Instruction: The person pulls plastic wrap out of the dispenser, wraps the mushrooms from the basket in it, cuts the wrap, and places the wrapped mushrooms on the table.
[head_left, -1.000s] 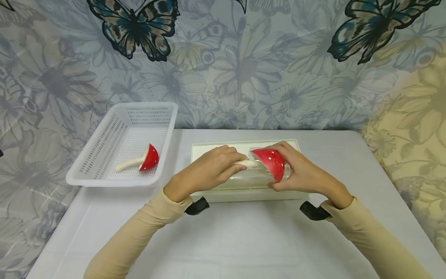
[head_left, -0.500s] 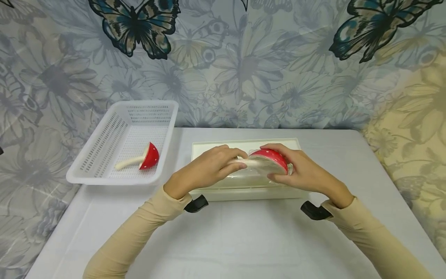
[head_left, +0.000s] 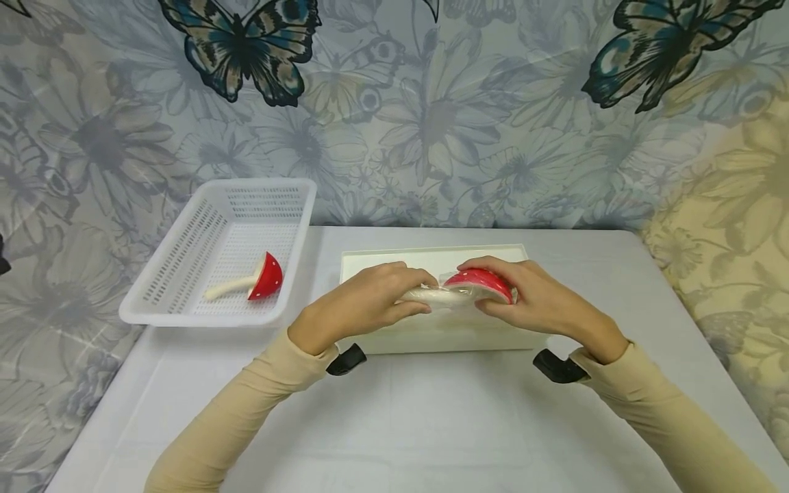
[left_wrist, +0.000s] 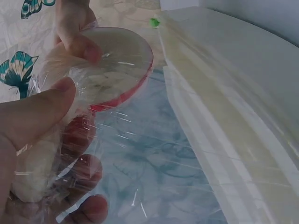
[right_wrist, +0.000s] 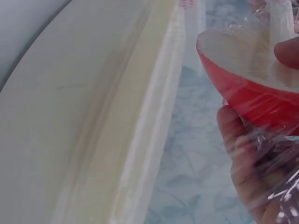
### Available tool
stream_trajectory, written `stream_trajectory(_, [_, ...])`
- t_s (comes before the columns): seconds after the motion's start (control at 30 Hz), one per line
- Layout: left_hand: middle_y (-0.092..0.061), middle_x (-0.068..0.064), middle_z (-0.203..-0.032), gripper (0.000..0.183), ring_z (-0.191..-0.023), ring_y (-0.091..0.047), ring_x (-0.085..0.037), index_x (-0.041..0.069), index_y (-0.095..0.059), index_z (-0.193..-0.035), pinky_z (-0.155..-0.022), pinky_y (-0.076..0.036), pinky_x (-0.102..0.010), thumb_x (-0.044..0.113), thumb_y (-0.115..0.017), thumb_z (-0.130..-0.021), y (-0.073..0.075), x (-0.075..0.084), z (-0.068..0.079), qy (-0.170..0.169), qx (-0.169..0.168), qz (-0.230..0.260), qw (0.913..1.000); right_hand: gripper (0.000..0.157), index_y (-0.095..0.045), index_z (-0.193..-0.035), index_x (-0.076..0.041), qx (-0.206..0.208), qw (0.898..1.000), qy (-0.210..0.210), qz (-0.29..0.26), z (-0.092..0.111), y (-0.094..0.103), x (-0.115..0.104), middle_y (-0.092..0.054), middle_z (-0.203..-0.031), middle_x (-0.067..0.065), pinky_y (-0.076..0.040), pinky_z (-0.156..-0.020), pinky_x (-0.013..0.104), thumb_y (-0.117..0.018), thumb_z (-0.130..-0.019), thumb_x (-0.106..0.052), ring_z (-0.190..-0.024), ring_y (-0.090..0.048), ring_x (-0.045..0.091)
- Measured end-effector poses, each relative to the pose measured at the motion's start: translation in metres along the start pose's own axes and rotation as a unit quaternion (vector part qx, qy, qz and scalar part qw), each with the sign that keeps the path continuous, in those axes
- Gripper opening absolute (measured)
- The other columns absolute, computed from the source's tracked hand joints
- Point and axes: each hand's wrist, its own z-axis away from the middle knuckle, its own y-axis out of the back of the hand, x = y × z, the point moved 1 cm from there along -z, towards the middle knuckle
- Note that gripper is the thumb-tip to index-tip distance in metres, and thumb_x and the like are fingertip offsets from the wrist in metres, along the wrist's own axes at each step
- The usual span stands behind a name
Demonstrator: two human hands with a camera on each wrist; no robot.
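Between the two hands: a mushroom (head_left: 473, 281) in clear film (left_wrist: 135, 186), gripped at both ends.

The right hand (head_left: 533, 294) curls round the red cap (right_wrist: 252, 100), thumb over its pale underside; the left hand (head_left: 376, 294) grips the film-covered stem (left_wrist: 35, 170). The piece is judged light and stiff, its glossy cap probably slippery under film and perhaps chippable at the rim; the stem offers the surest hold, the cap's outer curve a second support. The film, thin and creased about the fingers, should cling and tear easily. Below the hands lies a pale box (head_left: 456, 335); whether film joins it cannot be told. Well to the left hand's left, a basket (head_left: 203, 320) contains a second mushroom (head_left: 265, 279).
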Motion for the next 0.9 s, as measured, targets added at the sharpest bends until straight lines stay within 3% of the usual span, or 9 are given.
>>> stream_trajectory(0.27, [-0.071, 0.004, -0.113, 0.031, -0.092, -0.060, -0.011, 0.011, -0.067, -0.123, -0.089, -0.050, -0.026, 0.026, -0.065, -0.097, 0.002, -0.002, 0.002, -0.042, 0.020, -0.018, 0.9987, 0.050, -0.060, -0.128, -0.022, 0.013, 1.000, 0.012, 0.022, -0.004, 0.003, -0.004, -0.069, -0.103, -0.002, -0.047, -0.066, 0.025, -0.073, -0.082, -0.008, -0.074, -0.055, 0.010])
stream_trajectory(0.47, [-0.072, 0.003, -0.113, 0.029, -0.094, -0.061, -0.013, 0.010, -0.068, -0.121, -0.101, -0.048, -0.032, 0.024, -0.066, -0.096, 0.004, -0.006, 0.000, -0.051, 0.052, -0.012, 0.9973, 0.047, -0.061, -0.127, -0.021, 0.024, 0.999, 0.025, 0.022, -0.009, 0.008, -0.002, -0.070, -0.102, 0.000, -0.048, -0.064, 0.026, -0.072, -0.083, -0.007, -0.072, -0.056, 0.009])
stream_trajectory(0.57, [-0.072, 0.004, -0.109, 0.028, -0.090, -0.059, -0.013, 0.010, -0.068, -0.120, -0.089, -0.050, -0.028, 0.024, -0.067, -0.096, 0.006, -0.008, 0.000, -0.055, 0.066, -0.016, 0.9961, 0.047, -0.061, -0.126, -0.022, 0.027, 0.999, 0.033, 0.019, -0.013, 0.011, -0.001, -0.070, -0.098, -0.002, -0.048, -0.063, 0.025, -0.071, -0.083, -0.006, -0.068, -0.055, 0.008])
stream_trajectory(0.7, [-0.072, 0.003, -0.104, 0.028, -0.088, -0.058, -0.012, 0.010, -0.068, -0.119, -0.082, -0.050, -0.026, 0.023, -0.067, -0.095, 0.009, -0.009, 0.000, -0.057, 0.085, -0.024, 0.9945, 0.047, -0.061, -0.126, -0.023, 0.038, 0.998, 0.038, 0.022, -0.016, 0.014, 0.000, -0.070, -0.096, -0.004, -0.047, -0.063, 0.025, -0.071, -0.084, -0.007, -0.067, -0.054, 0.007])
stream_trajectory(0.9, [-0.071, 0.003, -0.101, 0.028, -0.089, -0.060, -0.011, 0.011, -0.068, -0.120, -0.084, -0.051, -0.026, 0.023, -0.067, -0.095, 0.012, -0.009, -0.001, -0.057, 0.097, -0.023, 0.9934, 0.047, -0.061, -0.127, -0.022, 0.047, 0.998, 0.033, 0.025, -0.020, 0.017, 0.000, -0.071, -0.103, -0.001, -0.049, -0.066, 0.027, -0.071, -0.084, -0.008, -0.073, -0.057, 0.009])
